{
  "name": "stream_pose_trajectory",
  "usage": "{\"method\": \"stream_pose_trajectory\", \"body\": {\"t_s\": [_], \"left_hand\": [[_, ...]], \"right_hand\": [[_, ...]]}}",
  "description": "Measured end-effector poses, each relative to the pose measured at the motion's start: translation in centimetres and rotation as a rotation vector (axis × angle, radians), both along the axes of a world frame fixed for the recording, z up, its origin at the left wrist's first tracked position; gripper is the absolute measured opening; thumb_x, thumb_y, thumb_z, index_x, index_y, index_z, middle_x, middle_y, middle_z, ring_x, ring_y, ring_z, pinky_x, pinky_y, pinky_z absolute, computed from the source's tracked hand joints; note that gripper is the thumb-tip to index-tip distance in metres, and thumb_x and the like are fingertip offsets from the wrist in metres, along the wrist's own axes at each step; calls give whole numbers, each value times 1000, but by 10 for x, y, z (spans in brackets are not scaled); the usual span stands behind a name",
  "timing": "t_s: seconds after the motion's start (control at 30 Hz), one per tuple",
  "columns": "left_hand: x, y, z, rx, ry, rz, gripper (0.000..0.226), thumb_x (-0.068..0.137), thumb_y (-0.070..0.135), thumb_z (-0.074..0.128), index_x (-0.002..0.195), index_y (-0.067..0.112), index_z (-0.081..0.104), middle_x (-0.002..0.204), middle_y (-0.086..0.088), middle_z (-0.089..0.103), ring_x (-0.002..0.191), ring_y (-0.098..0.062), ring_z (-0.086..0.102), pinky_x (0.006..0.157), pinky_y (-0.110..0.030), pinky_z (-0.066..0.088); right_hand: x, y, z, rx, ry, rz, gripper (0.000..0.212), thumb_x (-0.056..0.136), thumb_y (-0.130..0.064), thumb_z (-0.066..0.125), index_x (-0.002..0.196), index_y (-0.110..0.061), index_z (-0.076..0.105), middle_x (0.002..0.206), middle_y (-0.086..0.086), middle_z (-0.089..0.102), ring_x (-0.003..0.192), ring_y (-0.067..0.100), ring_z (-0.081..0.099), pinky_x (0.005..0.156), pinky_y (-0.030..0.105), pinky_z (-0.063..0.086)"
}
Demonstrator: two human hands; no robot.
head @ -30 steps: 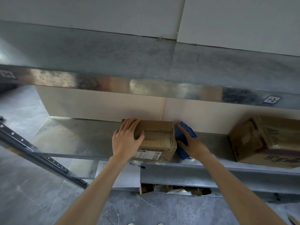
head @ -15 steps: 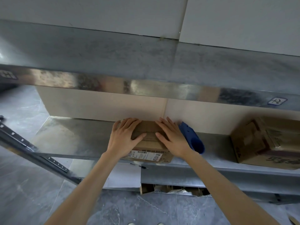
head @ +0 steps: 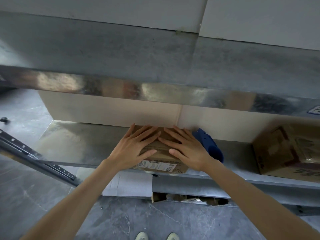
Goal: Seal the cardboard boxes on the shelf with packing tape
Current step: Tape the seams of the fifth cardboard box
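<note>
A small brown cardboard box (head: pixel 161 153) with a white shipping label on its front sits at the front edge of the metal shelf (head: pixel 78 144). My left hand (head: pixel 134 148) lies flat on the left half of its top, fingers straight and spread. My right hand (head: pixel 186 148) presses flat on the right half, fingertips close to those of the left hand. A blue tape dispenser (head: pixel 208 144) lies on the shelf just right of my right hand, untouched. A larger cardboard box (head: pixel 285 151) stands on the same shelf at the far right.
An upper metal shelf (head: pixel 155 90) overhangs the box closely. A white sheet (head: pixel 128 186) hangs below the shelf edge, and torn cardboard (head: pixel 187 199) shows beneath. A dark slotted metal rail (head: pixel 34 158) slants across the left. Grey tiled floor and my shoes (head: pixel 155 236) lie below.
My right hand left the blue tape dispenser on the shelf and came onto the box top. Both hands have since slid farther back and flattened on the box.
</note>
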State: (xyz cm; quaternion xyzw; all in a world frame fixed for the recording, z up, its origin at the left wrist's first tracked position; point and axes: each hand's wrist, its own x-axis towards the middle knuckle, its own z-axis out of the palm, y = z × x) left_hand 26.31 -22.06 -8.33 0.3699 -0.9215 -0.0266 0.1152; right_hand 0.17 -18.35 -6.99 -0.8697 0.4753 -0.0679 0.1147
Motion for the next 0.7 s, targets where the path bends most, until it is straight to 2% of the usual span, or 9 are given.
{"method": "stream_pose_trajectory", "body": {"t_s": [0.17,0.3,0.47,0.6,0.7], "left_hand": [[1,-1,-1,18,-41,-2,67,101,66,15,157,30,24,164,10,17,152,-12,11,124,-44,6],[0,1,0,4,-24,28,72,99,70,19,156,27,27,163,9,22,151,-15,16,124,-44,12],[-4,2,-3,-1,28,101,80,95,74,22,154,21,33,161,5,30,149,-20,25,123,-42,18],[-7,5,-5,4,98,158,81,91,77,27,151,24,38,159,3,32,148,-24,26,122,-41,16],[-12,7,-7,37,167,247,83,86,80,34,149,26,42,160,2,32,149,-22,24,120,-40,19]], "right_hand": [[0,-2,0,1,49,5,53,100,-60,4,151,-47,15,164,-11,4,151,17,-1,121,39,-3],[1,1,4,-7,83,44,52,99,-62,5,150,-52,4,164,-10,-2,151,20,-3,118,39,-10],[2,-1,4,-17,120,45,52,98,-63,3,149,-53,7,164,-11,0,151,19,-2,118,41,-8],[5,1,0,-31,89,-75,63,96,-68,8,153,-44,-4,164,-10,0,151,17,-7,121,41,-5],[9,3,-3,-18,17,-196,71,90,-75,7,154,-43,2,164,-9,1,149,12,-12,121,38,-9]]}}
